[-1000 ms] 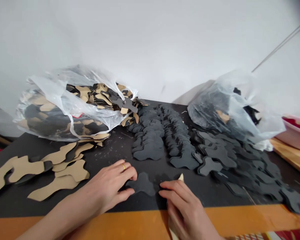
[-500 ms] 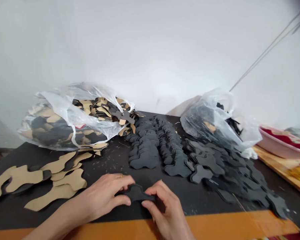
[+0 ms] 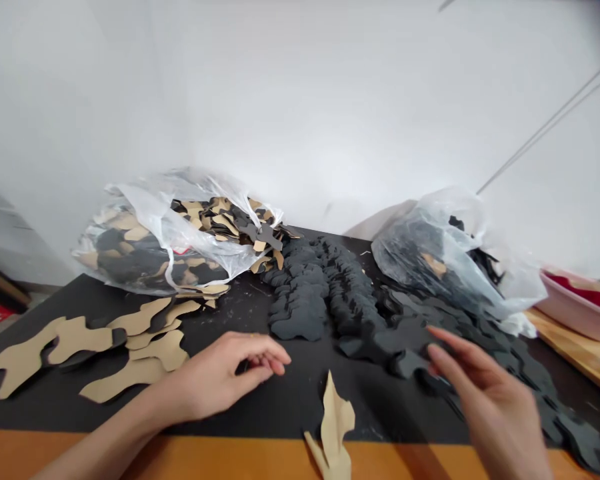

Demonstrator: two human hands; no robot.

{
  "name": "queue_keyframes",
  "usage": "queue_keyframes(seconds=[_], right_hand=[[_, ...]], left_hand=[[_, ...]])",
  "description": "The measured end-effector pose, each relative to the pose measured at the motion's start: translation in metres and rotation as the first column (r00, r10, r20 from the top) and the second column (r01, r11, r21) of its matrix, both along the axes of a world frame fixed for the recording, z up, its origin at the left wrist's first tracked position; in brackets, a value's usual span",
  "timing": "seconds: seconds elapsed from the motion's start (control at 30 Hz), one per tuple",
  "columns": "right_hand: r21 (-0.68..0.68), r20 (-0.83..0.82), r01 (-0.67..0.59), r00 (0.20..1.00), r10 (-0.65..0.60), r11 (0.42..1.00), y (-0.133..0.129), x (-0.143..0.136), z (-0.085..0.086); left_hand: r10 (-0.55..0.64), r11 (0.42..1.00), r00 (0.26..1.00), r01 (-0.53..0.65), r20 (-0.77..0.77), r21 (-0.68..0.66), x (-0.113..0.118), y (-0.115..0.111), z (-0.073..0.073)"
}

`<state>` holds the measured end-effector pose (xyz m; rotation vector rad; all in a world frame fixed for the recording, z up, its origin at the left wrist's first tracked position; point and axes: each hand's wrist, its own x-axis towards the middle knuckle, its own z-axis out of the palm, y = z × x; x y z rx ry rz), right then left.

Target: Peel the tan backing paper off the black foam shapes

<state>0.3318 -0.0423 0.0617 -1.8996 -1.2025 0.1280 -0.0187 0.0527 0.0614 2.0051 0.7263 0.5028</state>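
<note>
My left hand [image 3: 235, 377] hovers over the dark tabletop, fingers loosely curled, thumb apart from them, holding nothing. To the right, my right hand [image 3: 490, 400] pinches the end of a dark grey cut-out piece [image 3: 403, 335] with thumb and forefinger. That piece is at the front of the spread of grey pieces, blurred, so I cannot tell whether it touches them. Between my hands, a creased tan paper piece [image 3: 333, 427] stands bent at the table's front edge. Two overlapping rows of dark pieces [image 3: 300, 293] run back from the middle.
Tan-faced pieces [image 3: 155, 350] lie at the left. Behind them slumps a clear plastic bag [image 3: 145, 230] of tan and dark pieces. Another plastic bag [image 3: 420, 247] stands back right, beside a pink basin [image 3: 575, 303] and a wooden board [image 3: 570, 340]. An orange strip [image 3: 220, 460] runs along the front.
Both hands held a dark piece together earlier. Now my right hand has moved right to the grey pieces, my left has let go, and the tan paper has appeared between them.
</note>
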Motion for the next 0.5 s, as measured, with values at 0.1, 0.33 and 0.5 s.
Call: queue_keyframes(seconds=[0.1, 0.33, 0.5], right_hand=[[0.19, 0.45, 0.053, 0.883, -0.135, 0.98, 0.023, 0.025, 0.008], [-0.172, 0.593, -0.449, 0.664, 0.456, 0.877, 0.063, -0.081, -0.017], [-0.272, 0.669, -0.418, 0.565, 0.483, 0.867, 0.08, -0.117, -0.026]], left_hand=[[0.243, 0.958, 0.969, -0.234, -0.034, 0.167, -0.013, 0.014, 0.007], [0.668, 0.646, 0.696, -0.367, -0.264, 0.669, -0.062, 0.05, 0.001], [0.706, 0.612, 0.642, -0.343, -0.298, 0.713, -0.07, 0.058, -0.005]])
